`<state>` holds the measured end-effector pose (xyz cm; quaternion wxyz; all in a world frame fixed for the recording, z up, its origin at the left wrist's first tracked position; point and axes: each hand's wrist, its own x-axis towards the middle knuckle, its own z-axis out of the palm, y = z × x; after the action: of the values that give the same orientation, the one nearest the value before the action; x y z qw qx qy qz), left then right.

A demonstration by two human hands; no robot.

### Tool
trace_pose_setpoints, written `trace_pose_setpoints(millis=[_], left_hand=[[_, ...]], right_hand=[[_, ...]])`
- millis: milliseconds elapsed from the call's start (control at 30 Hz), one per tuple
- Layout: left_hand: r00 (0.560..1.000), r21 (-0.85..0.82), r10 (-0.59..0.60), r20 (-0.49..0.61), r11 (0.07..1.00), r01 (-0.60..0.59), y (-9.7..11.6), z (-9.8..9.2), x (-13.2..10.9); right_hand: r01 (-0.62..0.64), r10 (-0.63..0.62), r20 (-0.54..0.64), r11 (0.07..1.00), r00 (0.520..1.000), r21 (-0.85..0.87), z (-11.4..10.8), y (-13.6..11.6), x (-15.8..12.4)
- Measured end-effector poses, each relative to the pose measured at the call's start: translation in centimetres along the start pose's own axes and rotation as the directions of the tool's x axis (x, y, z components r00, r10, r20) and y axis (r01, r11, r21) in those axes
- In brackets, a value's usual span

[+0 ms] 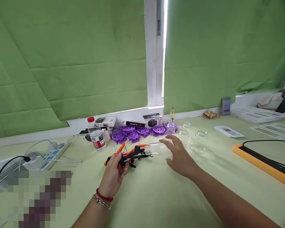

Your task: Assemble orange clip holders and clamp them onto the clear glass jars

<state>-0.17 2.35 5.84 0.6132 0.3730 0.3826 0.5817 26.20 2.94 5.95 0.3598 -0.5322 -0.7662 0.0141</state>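
My left hand [115, 164] is closed on a black-ended tool [122, 159] with a thin shiny shaft that points right. Its exact kind is unclear. At the centre, a clear glass bottle [154, 148] lies sideways, its neck toward my left hand. The fingers and thumb of my right hand [178, 153] curve around the bottle's wide end. Orange and black clamp-like tools [139, 148] lie on the table behind and beside my left hand, partly hidden by it.
Purple spoked plastic parts [133, 131] are heaped at the back, beside a red-capped water bottle [96, 136]. Several clear glass jars [201, 136] stand right of centre. A power strip [53, 155] with cables is at left; an orange-and-black bar [263, 163] lies at right.
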Motion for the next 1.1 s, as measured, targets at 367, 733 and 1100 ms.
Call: trace_pose_setpoints(millis=[367, 733, 1100], left_hand=[[0.985, 0.135, -0.134, 0.109, 0.984, 0.119, -0.5, 1.7, -1.6], [0.981, 0.243, -0.121, 0.153, 0.967, 0.081, -1.0, 1.8, -1.8], [0.98, 0.313, -0.158, 0.12, 0.943, 0.114, -0.7, 2.0, -2.0]], right_hand=[[0.111, -0.168, 0.148, 0.936, 0.975, 0.333, 1.0, -1.9, -1.7], [0.261, -0.278, 0.018, 0.922, 0.96, 0.287, 1.4, -2.1, -2.0], [0.273, -0.296, 0.01, 0.895, 0.955, 0.353, 1.0, -2.0, -1.9]])
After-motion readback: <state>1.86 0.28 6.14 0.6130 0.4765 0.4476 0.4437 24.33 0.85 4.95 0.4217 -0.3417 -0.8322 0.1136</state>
